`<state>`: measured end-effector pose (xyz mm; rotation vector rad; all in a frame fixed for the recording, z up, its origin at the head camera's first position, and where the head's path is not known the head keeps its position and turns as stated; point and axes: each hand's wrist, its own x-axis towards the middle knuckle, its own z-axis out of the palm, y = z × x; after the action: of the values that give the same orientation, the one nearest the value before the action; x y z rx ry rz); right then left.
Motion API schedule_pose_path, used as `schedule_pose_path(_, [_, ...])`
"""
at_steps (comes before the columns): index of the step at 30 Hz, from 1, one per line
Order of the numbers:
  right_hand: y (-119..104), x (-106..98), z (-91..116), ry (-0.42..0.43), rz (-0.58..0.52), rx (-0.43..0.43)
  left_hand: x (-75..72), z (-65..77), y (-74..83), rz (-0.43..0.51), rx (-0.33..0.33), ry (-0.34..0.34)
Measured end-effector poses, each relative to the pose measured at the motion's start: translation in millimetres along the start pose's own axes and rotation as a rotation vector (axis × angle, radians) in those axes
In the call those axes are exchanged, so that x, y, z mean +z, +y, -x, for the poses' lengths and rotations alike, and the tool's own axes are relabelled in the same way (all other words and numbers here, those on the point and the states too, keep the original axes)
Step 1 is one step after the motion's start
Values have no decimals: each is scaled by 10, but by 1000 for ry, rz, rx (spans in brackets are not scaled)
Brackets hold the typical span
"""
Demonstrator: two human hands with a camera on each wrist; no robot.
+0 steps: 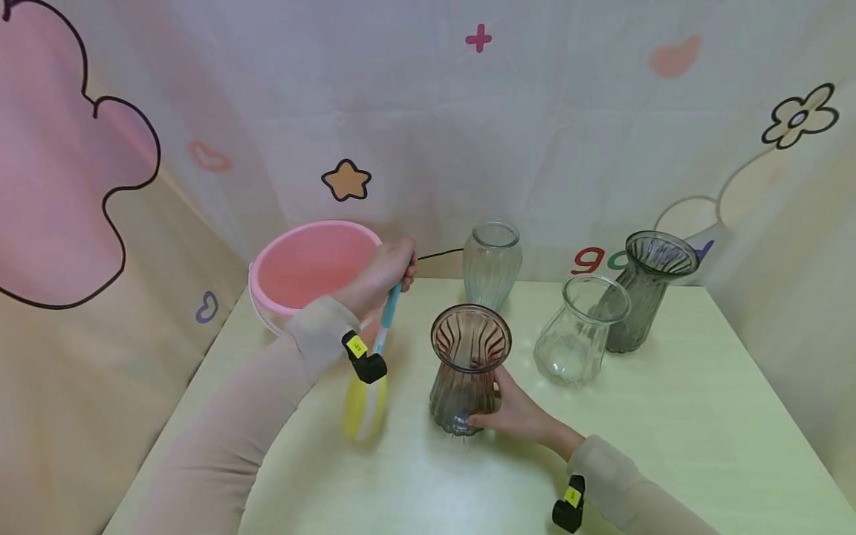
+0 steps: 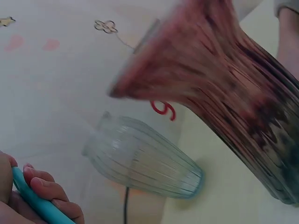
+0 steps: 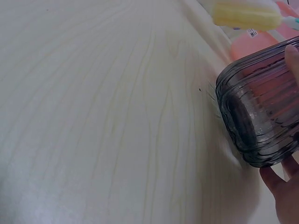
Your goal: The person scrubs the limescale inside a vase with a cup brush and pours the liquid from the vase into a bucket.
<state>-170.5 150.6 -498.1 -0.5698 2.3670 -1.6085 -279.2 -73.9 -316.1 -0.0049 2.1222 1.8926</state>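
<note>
A pale sleeve (image 1: 227, 438) lies nearest, crossing the tabletop (image 1: 695, 431) toward its back left corner, where a pink bucket (image 1: 307, 267) stands. The left hand (image 1: 383, 273) grips a yellow-headed brush (image 1: 365, 416) by its blue handle. Near the middle, the right hand (image 1: 513, 413) holds a brown vase (image 1: 461, 390) low down. A ribbed clear vase (image 1: 493, 271) stands by the back edge; a grey vase (image 1: 635, 316) nears the back right corner.
</note>
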Motion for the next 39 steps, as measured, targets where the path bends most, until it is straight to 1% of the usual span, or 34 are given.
schedule_pose_path(1, [-1,2,0,-1,-2,5,13,-19,-64,-20,-15,-6])
schedule_pose_path(4, [1,2,1,-7,2,8,50,-79,-239,-68,-103,2])
schedule_pose_path(8, [0,-3,0,-7,12,21,104,-170,-473,-151,-188,-3])
schedule_pose_path(12, [1,-13,-3,1,20,22,161,-248,-708,-261,-205,-20])
schedule_pose_path(14, [6,-14,-4,2,20,19,174,-278,-808,-307,-213,-3])
schedule_pose_path(16, [11,-10,-4,-1,19,17,174,-309,-895,-332,-219,18])
schedule_pose_path(19, [13,-4,-4,-4,15,21,154,-374,-1005,-370,-226,48])
schedule_pose_path(25, [13,-9,5,-6,20,30,79,-503,-1182,-507,-265,72])
schedule_pose_path(28, [12,-8,14,-7,21,33,31,-537,-1242,-647,-239,55])
schedule_pose_path(30, [9,-8,17,-7,25,38,16,-566,-1277,-769,-188,44])
schedule_pose_path(32, [7,-8,17,-6,28,44,10,-615,-1345,-919,-112,33])
schedule_pose_path(34, [3,-9,17,-7,30,47,25,-663,-1422,-1022,-57,27])
schedule_pose_path(35, [3,-11,16,-8,31,46,37,-681,-1460,-1063,-30,29])
schedule_pose_path(37, [4,-12,13,-8,32,42,62,-706,-1516,-1139,2,34])
schedule_pose_path(39, [7,-14,12,-8,35,40,87,-705,-1538,-1167,12,42])
